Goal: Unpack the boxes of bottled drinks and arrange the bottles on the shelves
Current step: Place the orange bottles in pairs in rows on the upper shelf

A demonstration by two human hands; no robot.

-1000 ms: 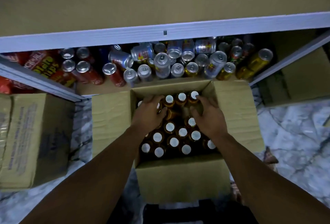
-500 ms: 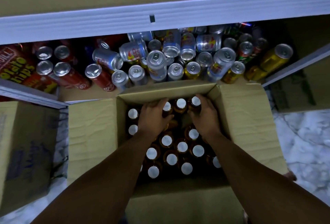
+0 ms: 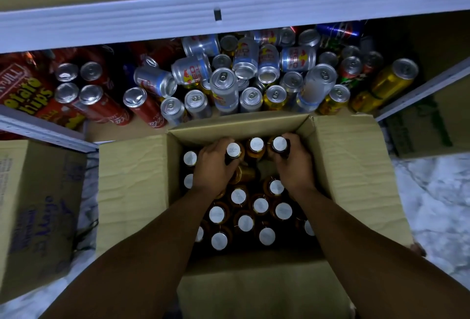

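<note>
grips a white-capped bottle (image 3: 233,151) in the left hand (image 3: 216,167) and a second bottle (image 3: 279,144) in the right hand (image 3: 296,166) at the far edge of the open box (image 3: 346,161), seemingly early on, with most bottles left inside and only cans (image 3: 223,89) on the shelf (image 3: 122,132).

Open cardboard box (image 3: 343,166) on the floor, flaps spread flat, far wall butted against the lower shelf (image 3: 114,132). Inside: amber bottles (image 3: 260,205), round white caps, upright, packed close in rows. Far row shows three caps. Left-end bottle (image 3: 233,150) gripped at the neck by the left hand (image 3: 216,166); right-end bottle (image 3: 279,144) gripped likewise by the right hand (image 3: 295,166). Both are still among the rest.
</note>
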